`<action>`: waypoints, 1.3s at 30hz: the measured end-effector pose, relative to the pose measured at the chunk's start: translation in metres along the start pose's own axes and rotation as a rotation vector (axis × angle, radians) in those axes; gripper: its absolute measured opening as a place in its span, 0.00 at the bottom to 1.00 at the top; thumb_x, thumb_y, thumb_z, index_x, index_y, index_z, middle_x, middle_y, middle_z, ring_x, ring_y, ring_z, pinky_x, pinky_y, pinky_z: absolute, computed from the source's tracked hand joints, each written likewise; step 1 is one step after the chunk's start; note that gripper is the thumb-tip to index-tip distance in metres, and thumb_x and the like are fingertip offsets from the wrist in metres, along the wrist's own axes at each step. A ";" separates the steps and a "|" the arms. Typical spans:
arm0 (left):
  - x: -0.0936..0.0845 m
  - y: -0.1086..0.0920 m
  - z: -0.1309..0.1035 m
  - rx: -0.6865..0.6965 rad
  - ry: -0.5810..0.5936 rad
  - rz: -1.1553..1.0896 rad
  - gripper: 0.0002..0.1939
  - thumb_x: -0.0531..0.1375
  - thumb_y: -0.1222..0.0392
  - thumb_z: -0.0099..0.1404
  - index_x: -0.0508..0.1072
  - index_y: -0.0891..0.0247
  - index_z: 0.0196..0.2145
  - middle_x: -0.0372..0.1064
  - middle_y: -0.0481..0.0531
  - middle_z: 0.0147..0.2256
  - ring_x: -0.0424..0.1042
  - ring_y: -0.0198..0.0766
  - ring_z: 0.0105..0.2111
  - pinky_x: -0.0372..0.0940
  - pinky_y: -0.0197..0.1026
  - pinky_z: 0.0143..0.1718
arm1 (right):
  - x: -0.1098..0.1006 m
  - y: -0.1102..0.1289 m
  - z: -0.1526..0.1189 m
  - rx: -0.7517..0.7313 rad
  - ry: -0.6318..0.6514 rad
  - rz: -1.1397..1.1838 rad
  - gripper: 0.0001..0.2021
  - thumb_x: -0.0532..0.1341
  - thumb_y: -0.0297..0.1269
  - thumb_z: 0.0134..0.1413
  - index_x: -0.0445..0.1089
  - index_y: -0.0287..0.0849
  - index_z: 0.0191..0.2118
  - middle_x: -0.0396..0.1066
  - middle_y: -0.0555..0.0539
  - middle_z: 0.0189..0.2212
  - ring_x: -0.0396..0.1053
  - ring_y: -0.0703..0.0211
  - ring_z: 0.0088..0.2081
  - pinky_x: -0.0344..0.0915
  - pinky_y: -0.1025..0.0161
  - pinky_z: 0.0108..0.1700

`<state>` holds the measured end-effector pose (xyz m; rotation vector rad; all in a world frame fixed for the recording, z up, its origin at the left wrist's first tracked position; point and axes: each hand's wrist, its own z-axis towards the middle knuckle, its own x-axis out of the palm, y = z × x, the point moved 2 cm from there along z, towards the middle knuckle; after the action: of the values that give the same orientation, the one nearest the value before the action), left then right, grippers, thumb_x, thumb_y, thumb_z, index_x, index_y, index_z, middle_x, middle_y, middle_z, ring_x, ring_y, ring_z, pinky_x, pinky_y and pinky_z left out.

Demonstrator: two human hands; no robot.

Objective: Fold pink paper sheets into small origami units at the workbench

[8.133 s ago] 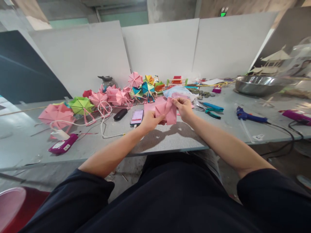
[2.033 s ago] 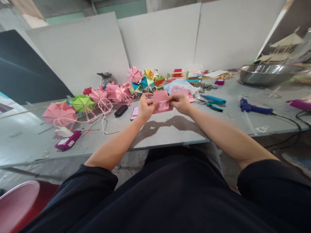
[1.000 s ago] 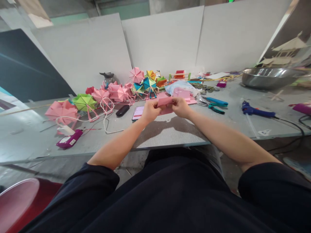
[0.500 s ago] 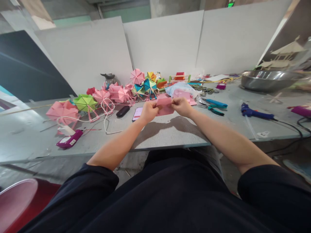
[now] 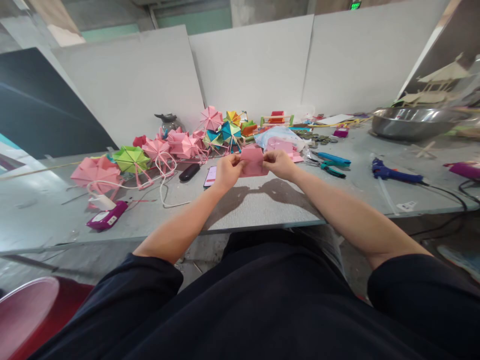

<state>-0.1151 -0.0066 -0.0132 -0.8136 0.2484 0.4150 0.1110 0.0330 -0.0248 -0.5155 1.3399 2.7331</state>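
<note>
Pink paper (image 5: 252, 162) is held above the worktop (image 5: 258, 212), right of the phone (image 5: 210, 176), the left hand (image 5: 228, 171) and right hand (image 5: 281, 165) each pinching 1 side between closed fingers, apparently so that gripping both edges keeps it steady.

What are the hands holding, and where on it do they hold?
A piece of pink paper: the left hand pinches its left edge, the right hand its right edge.
</note>
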 end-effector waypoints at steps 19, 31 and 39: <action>0.017 -0.014 -0.015 0.049 -0.024 -0.190 0.10 0.61 0.64 0.72 0.84 0.65 0.42 0.84 0.55 0.40 0.81 0.44 0.42 0.74 0.43 0.48 | 0.014 0.015 -0.013 -0.151 -0.271 -0.113 0.20 0.73 0.49 0.56 0.78 0.44 0.50 0.80 0.41 0.44 0.77 0.47 0.45 0.77 0.46 0.52; 0.018 -0.012 -0.012 -0.049 0.050 -0.403 0.08 0.66 0.61 0.68 0.87 0.63 0.39 0.85 0.53 0.39 0.82 0.43 0.41 0.77 0.45 0.46 | 0.005 0.017 -0.007 -0.007 0.021 0.251 0.25 0.79 0.53 0.43 0.74 0.47 0.42 0.82 0.46 0.38 0.80 0.49 0.44 0.79 0.52 0.50; 0.023 -0.004 -0.010 -0.125 0.039 -0.487 0.05 0.67 0.63 0.64 0.85 0.62 0.37 0.82 0.51 0.33 0.80 0.39 0.36 0.75 0.43 0.43 | -0.002 0.025 -0.008 -0.092 0.044 0.197 0.20 0.78 0.51 0.47 0.72 0.45 0.33 0.71 0.52 0.28 0.68 0.60 0.32 0.70 0.60 0.38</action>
<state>-0.0938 -0.0103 -0.0257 -0.9725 0.0549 -0.0434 0.1102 0.0112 -0.0101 -0.4762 1.3477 2.9696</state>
